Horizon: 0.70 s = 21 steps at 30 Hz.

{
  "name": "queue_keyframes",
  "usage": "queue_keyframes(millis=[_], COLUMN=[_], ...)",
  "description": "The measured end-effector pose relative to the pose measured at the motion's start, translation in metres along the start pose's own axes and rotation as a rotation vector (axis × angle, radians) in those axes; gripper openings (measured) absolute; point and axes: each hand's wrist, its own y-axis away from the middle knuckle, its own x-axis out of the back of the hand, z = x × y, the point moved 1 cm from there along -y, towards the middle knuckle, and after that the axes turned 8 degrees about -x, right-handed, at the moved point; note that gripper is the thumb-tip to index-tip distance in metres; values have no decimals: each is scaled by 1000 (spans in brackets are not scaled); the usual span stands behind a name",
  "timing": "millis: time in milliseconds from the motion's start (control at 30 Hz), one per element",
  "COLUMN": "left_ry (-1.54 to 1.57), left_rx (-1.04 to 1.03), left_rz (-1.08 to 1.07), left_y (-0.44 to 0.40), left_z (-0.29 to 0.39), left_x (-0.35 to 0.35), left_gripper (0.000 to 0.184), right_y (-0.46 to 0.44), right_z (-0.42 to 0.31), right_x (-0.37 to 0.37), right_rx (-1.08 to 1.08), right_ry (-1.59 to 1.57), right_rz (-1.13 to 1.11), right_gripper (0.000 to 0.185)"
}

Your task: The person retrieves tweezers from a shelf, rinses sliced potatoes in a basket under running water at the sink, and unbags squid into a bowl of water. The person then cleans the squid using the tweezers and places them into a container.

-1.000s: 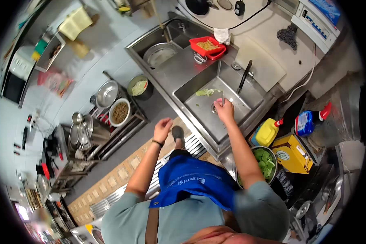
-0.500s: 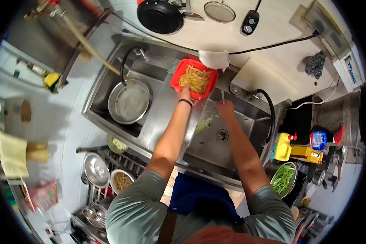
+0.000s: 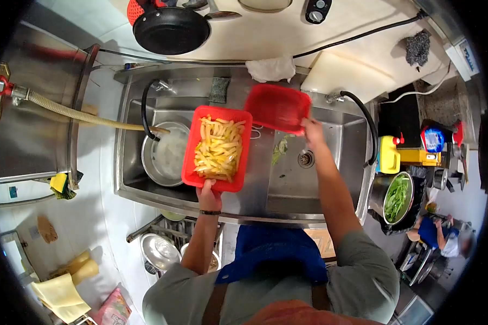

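Observation:
My left hand [image 3: 210,196] grips the near edge of a red plastic basket [image 3: 188,162], held up over the steel drainboard between the two basins. Pale yellow cut strips [image 3: 218,149], which look like potato, fill this basket. With its fingers closed on the corner, my right hand [image 3: 313,133] holds a second red basket [image 3: 276,108], blurred a little and with no food visible in it. That one is behind and to the right of the first, apart from it. Beside the filled basket, a metal bowl of cloudy water [image 3: 171,151] sits in the left basin.
Green scraps [image 3: 280,150] lie in the right basin [image 3: 293,187] near its drain. A white cloth [image 3: 271,69] hangs at the sink's back edge. Black curved faucets [image 3: 371,130] stand at both ends. A pot of green vegetables [image 3: 397,197] is at right; another person [image 3: 444,235] sits beyond.
The filled basket has come left and nearer in my left hand. My right hand has left the right basin and now holds the second red basket. The view has turned.

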Motion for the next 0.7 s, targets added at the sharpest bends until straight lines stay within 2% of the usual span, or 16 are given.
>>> queue_keyframes(millis=[33, 67, 133, 167, 233, 333, 400, 533, 567, 600, 667, 700], left_ry=[24, 49, 53, 54, 39, 21, 108, -75, -65, -43, -188, -72], left_rx=[9, 17, 59, 59, 108, 257, 195, 211, 208, 244, 198, 232], left_rz=[-17, -33, -51, -8, -75, -108, -163, -50, -65, -210, -123, -249], left_y=[-10, -21, -57, -63, -90, -111, -118, -140, -137, -153, -126, -132], left_z=[-6, -15, -54, -62, -89, -120, -136, -149, -145, -148, -132, -132], left_x=[0, 2, 13, -5, -13, -23, -23, -20, -25, -11, -37, -29], left_gripper=[44, 42, 40, 38, 35, 37, 40, 39, 37, 37, 42, 43], right_y=[26, 59, 126, 148, 170, 203, 231, 275, 284, 291, 302, 308], right_z=[4, -1, -8, -3, 16, 20, 13, -14, -18, -21, -15, -11], right_x=[33, 55, 78, 91, 126, 141, 143, 144, 146, 148, 162, 171], right_rx=[316, 488, 779, 824, 792, 858, 908, 808, 801, 795, 814, 829], right_ry=[205, 320, 525, 647, 1002, 993, 1036, 1094, 1074, 1048, 1045, 1022], right_rz=[-33, 34, 257, 348, 484, 555, 619, 698, 699, 695, 680, 671], right_gripper=[17, 17, 16, 16, 19, 18, 17, 19, 22, 25, 21, 20])
